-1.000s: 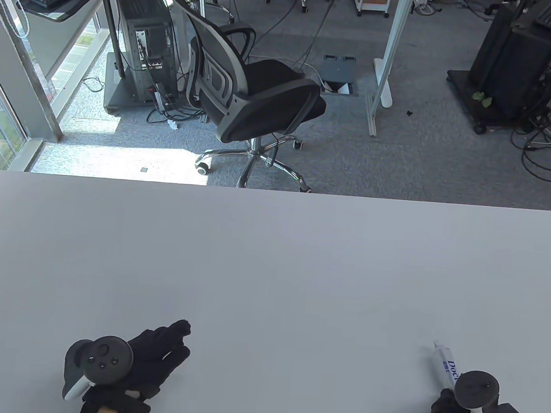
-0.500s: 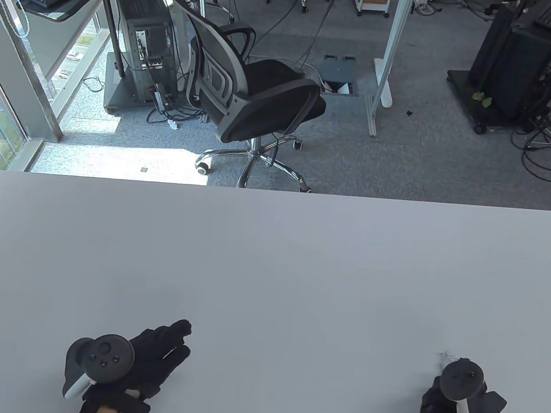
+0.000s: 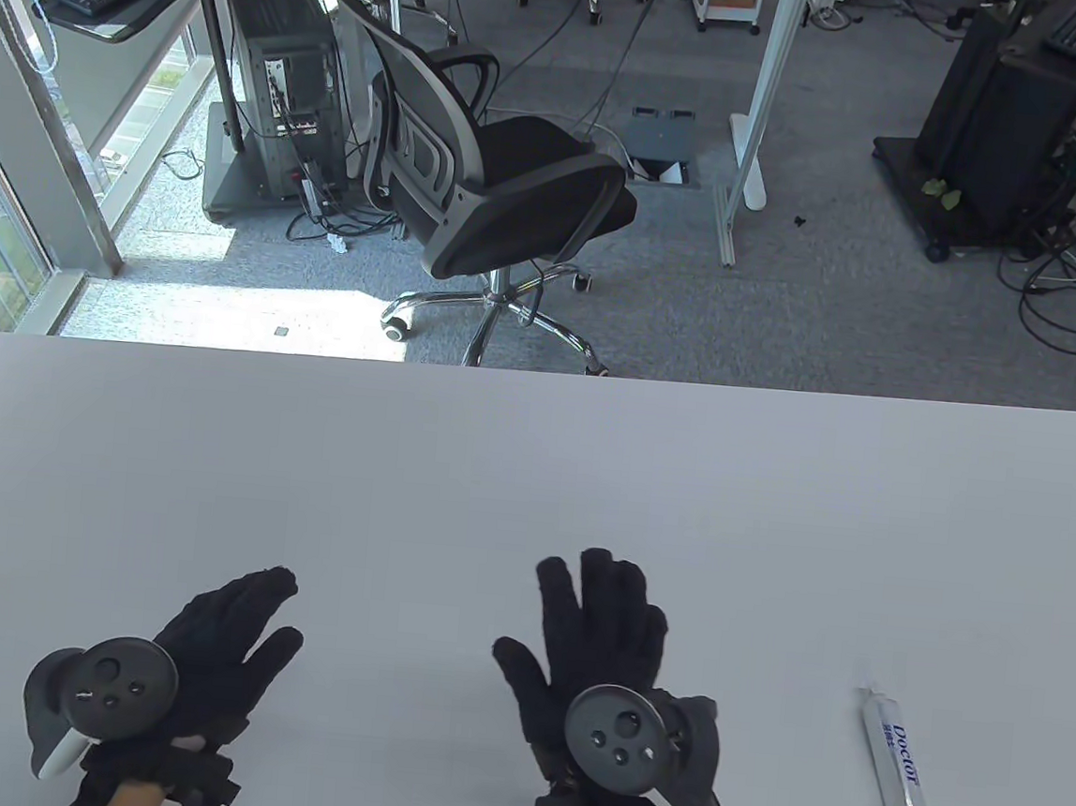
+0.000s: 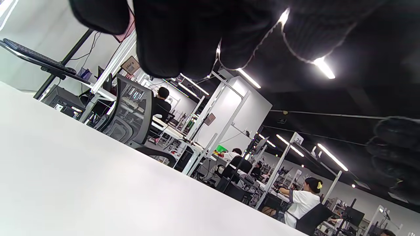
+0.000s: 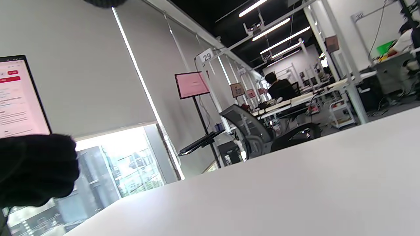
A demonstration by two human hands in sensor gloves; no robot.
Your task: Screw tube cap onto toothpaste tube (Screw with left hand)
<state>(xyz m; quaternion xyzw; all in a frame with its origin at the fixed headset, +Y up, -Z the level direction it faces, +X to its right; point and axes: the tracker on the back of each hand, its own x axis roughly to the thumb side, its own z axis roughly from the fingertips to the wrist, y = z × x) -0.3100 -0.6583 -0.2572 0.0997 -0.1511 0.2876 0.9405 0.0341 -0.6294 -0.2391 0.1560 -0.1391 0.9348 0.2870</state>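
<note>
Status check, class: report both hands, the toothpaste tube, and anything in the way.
Left hand open, flat on table. Right hand open, fingers spread, holding nothing. Toothpaste tube lies alone at right, untouched. Nothing between.

The bottom edge of the table view is cutting off the lower end of the toothpaste tube (image 3: pixel 902 778), and I cannot tell whether its cap is on, the tip being too small. My wrists are running out of that same edge. In my left wrist view my fingers (image 4: pixel 177 36) are looming blurred and dark, blocking the top.
</note>
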